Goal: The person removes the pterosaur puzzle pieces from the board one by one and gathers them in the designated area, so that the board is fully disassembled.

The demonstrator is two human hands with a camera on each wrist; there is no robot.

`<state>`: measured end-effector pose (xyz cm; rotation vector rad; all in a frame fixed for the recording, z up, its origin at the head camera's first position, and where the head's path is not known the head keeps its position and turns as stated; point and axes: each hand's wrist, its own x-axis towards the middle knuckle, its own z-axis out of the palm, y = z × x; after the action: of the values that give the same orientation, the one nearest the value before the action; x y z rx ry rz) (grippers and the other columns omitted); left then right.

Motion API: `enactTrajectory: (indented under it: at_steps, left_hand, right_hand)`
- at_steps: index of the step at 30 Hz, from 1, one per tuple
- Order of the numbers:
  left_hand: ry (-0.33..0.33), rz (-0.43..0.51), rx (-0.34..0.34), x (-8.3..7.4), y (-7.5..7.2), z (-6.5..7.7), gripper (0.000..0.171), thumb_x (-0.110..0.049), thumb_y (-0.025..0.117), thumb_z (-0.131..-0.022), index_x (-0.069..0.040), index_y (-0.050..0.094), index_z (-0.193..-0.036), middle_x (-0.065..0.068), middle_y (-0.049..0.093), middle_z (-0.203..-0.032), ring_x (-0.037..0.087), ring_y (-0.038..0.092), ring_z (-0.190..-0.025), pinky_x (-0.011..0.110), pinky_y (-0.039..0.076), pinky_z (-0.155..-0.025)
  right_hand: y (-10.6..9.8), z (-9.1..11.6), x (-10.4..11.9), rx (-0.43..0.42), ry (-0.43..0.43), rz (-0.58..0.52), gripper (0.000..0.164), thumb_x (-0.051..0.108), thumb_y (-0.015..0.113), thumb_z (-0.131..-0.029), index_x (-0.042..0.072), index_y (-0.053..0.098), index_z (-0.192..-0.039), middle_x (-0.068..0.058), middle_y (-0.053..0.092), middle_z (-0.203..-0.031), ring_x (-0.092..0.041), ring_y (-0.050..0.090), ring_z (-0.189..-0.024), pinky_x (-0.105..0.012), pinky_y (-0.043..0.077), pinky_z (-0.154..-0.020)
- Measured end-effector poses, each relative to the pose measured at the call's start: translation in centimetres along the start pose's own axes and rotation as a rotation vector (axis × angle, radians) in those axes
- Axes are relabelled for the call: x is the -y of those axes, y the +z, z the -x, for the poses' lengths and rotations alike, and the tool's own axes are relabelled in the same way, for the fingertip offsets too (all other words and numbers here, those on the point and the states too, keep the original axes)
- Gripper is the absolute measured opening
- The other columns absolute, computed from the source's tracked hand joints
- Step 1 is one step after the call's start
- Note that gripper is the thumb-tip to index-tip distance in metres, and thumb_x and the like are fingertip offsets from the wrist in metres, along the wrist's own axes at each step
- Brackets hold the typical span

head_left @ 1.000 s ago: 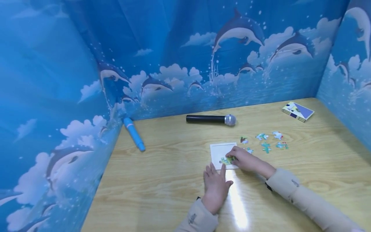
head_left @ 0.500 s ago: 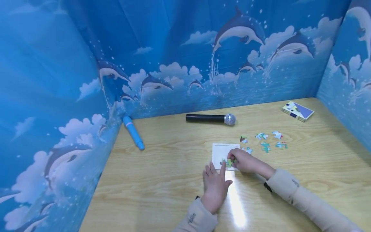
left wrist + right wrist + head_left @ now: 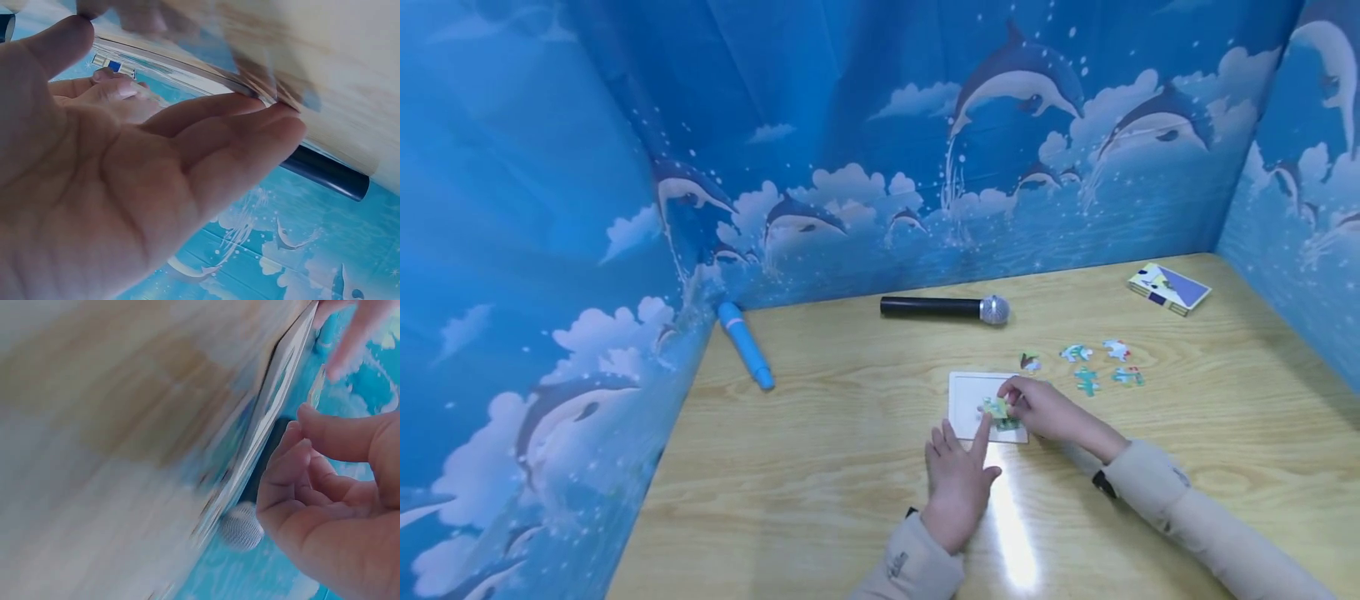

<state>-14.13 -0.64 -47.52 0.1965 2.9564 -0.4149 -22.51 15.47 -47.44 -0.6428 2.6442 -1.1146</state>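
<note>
A shallow white puzzle tray point(image 3: 964, 388) lies on the wooden table. Just over its lower part, my right hand point(image 3: 1047, 410) pinches a yellow-green jigsaw piece point(image 3: 997, 407) between thumb and fingers; the right wrist view shows that piece edge-on point(image 3: 315, 389), raised off the tray. Another greenish piece point(image 3: 1008, 424) sits in the tray's lower right corner. With fingers extended, my left hand point(image 3: 957, 487) rests at the tray's near edge, its index fingertip close to the pinched piece; whether they touch I cannot tell. The left wrist view shows the left palm point(image 3: 106, 181).
Several loose jigsaw pieces point(image 3: 1087, 381) lie right of the tray. Behind stands a black microphone point(image 3: 932, 307) with a silver head, lying flat. A blue stick-shaped object point(image 3: 747, 347) is at the left edge, a small box point(image 3: 1170, 288) at the far right. A dolphin-print curtain point(image 3: 850, 150) borders the table.
My right hand has moved slightly up and right, lifting the yellow-green piece and uncovering the corner piece. The tray has shifted a little right. A loose piece beside it is now hidden behind the hand.
</note>
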Motion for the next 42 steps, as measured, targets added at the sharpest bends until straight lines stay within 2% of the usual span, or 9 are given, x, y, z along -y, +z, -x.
enactTrajectory:
  at_steps: [4, 8, 12, 16, 21, 25, 35, 39, 42]
  left_hand:
    - [0.039, -0.067, 0.029, -0.4, 0.0, 0.1, 0.058, -0.064, 0.035, -0.095, -0.056, 0.016, -0.149, 0.015, 0.049, -0.147, 0.029, 0.051, -0.133, 0.034, 0.046, -0.108]
    - [0.051, -0.075, 0.038, -0.5, 0.0, 0.1, 0.054, -0.062, 0.033, -0.097, -0.056, 0.020, -0.148, 0.017, 0.048, -0.147, 0.030, 0.050, -0.134, 0.033, 0.047, -0.107]
    - [0.054, -0.076, 0.039, -0.4, -0.1, 0.2, 0.053, -0.060, 0.034, -0.097, -0.056, 0.021, -0.148, 0.018, 0.048, -0.147, 0.031, 0.051, -0.134, 0.034, 0.048, -0.107]
    - [0.042, -0.062, 0.042, -0.1, -0.1, 0.3, 0.054, -0.060, 0.035, -0.097, -0.055, 0.021, -0.148, 0.019, 0.048, -0.147, 0.032, 0.051, -0.133, 0.035, 0.048, -0.107]
    - [0.043, -0.033, 0.025, -0.2, -0.2, 0.4, 0.054, -0.060, 0.038, -0.096, -0.055, 0.024, -0.148, 0.020, 0.048, -0.146, 0.033, 0.051, -0.133, 0.036, 0.048, -0.107]
    - [0.057, -0.056, 0.025, -0.2, -0.4, 0.4, 0.054, -0.060, 0.036, -0.097, -0.055, 0.022, -0.148, 0.019, 0.048, -0.147, 0.032, 0.051, -0.133, 0.035, 0.048, -0.106]
    - [0.073, -0.068, 0.053, -0.1, -0.3, 0.2, 0.054, -0.060, 0.034, -0.098, -0.054, 0.020, -0.149, 0.020, 0.046, -0.148, 0.032, 0.050, -0.134, 0.035, 0.047, -0.108]
    - [0.072, -0.061, 0.057, -0.1, -0.3, 0.3, 0.054, -0.059, 0.034, -0.098, -0.054, 0.019, -0.149, 0.020, 0.045, -0.148, 0.033, 0.049, -0.135, 0.036, 0.047, -0.108]
    - [0.074, -0.057, 0.045, -0.2, -0.4, 0.3, 0.054, -0.059, 0.034, -0.098, -0.053, 0.020, -0.150, 0.020, 0.046, -0.147, 0.033, 0.050, -0.134, 0.036, 0.047, -0.107]
  right_hand:
    - [-1.6, 1.9, -1.6, -0.056, 0.011, 0.015, 0.017, -0.005, 0.061, -0.087, -0.006, 0.061, -0.104, -0.011, 0.065, -0.089, -0.017, 0.060, -0.082, -0.023, 0.052, -0.068]
    - [-3.5, 4.4, -3.9, -0.091, 0.039, 0.069, 0.017, -0.006, 0.061, -0.087, -0.006, 0.062, -0.103, -0.010, 0.065, -0.089, -0.015, 0.059, -0.081, -0.022, 0.052, -0.067]
    - [-5.0, 6.8, -5.9, -0.096, 0.075, 0.114, 0.018, -0.006, 0.061, -0.087, -0.006, 0.062, -0.104, -0.007, 0.065, -0.090, -0.005, 0.056, -0.080, -0.020, 0.051, -0.065]
    - [-5.6, 7.8, -6.7, -0.093, 0.105, 0.147, 0.015, -0.004, 0.061, -0.088, -0.005, 0.063, -0.103, -0.008, 0.064, -0.089, -0.001, 0.054, -0.080, -0.020, 0.050, -0.066]
    - [-6.0, 8.1, -7.0, -0.066, 0.149, 0.156, 0.017, -0.007, 0.061, -0.086, -0.007, 0.062, -0.103, -0.010, 0.065, -0.091, -0.014, 0.059, -0.083, -0.022, 0.052, -0.066]
    - [-6.1, 8.1, -7.1, -0.051, 0.175, 0.147, 0.019, -0.007, 0.061, -0.086, -0.009, 0.061, -0.104, -0.013, 0.065, -0.092, -0.022, 0.061, -0.085, -0.023, 0.052, -0.067]
    - [-6.0, 7.9, -7.1, -0.069, 0.153, 0.120, 0.023, -0.006, 0.060, -0.086, -0.010, 0.061, -0.109, -0.015, 0.065, -0.096, -0.023, 0.061, -0.088, -0.018, 0.051, -0.069]
    - [-5.2, 6.9, -5.8, -0.102, 0.100, 0.111, 0.021, -0.006, 0.062, -0.085, -0.009, 0.062, -0.107, -0.011, 0.064, -0.090, -0.016, 0.059, -0.081, -0.019, 0.050, -0.066]
    - [-4.1, 5.6, -4.3, -0.075, 0.057, 0.081, 0.021, -0.004, 0.063, -0.086, -0.007, 0.063, -0.107, -0.010, 0.063, -0.090, -0.012, 0.057, -0.080, -0.020, 0.051, -0.067]
